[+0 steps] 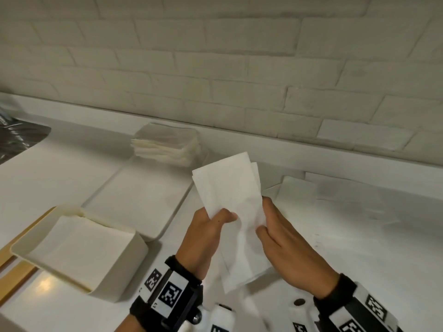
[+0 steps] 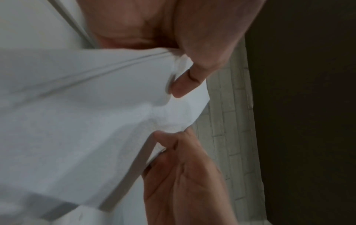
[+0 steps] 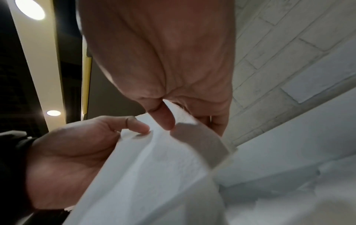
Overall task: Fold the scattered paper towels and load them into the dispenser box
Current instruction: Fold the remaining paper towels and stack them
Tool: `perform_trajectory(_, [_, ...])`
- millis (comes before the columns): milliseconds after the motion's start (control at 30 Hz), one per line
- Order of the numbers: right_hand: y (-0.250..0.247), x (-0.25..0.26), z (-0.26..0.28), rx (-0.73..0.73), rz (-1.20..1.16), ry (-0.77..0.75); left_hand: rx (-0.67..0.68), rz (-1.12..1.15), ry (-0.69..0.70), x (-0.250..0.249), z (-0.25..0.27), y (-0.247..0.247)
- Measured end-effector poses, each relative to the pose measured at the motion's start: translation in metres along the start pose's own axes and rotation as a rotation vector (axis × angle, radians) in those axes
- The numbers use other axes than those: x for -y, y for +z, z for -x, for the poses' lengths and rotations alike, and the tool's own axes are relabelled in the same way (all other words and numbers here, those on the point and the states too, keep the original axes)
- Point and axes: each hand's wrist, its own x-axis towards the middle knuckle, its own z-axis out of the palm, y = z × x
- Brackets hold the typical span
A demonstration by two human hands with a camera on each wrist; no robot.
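Observation:
Both hands hold one white paper towel (image 1: 230, 202) up above the counter, folded lengthwise with layers offset at its top. My left hand (image 1: 211, 226) pinches its left edge, thumb on the front; the left wrist view shows that thumb (image 2: 185, 85) pressed into the paper towel (image 2: 86, 114). My right hand (image 1: 275, 226) pinches the right edge, thumb (image 3: 163, 117) on the sheet (image 3: 154, 175) and fingers behind. The cream dispenser box (image 1: 119, 267) stands open at the lower left with folded towels (image 1: 81, 240) inside. Loose unfolded towels (image 1: 311, 190) lie flat at the right.
A stack of folded towels (image 1: 167, 144) sits near the brick wall (image 1: 239, 68). A flat white tray (image 1: 134, 200) lies between that stack and the box. A dark object (image 1: 14, 140) is at the far left. A wooden strip (image 1: 14, 271) runs beside the box.

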Motion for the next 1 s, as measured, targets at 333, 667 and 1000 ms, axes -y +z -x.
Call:
perform_trajectory(333, [0.019, 0.012, -0.019, -0.045, -0.561, 0.177, -0.259, 0.402, 0.054, -0.026, 0.001, -0.036])
perform_trajectory(667, [0.071, 0.070, -0.062, 0.053, -1.386, 0.184, -0.189, 0.447, 0.196, -0.054, 0.026, -0.078])
perform_trajectory(1000, [0.150, 0.089, -0.085, 0.045, -0.548, 0.189, -0.451, 0.328, 0.200, -0.081, 0.027, -0.226])
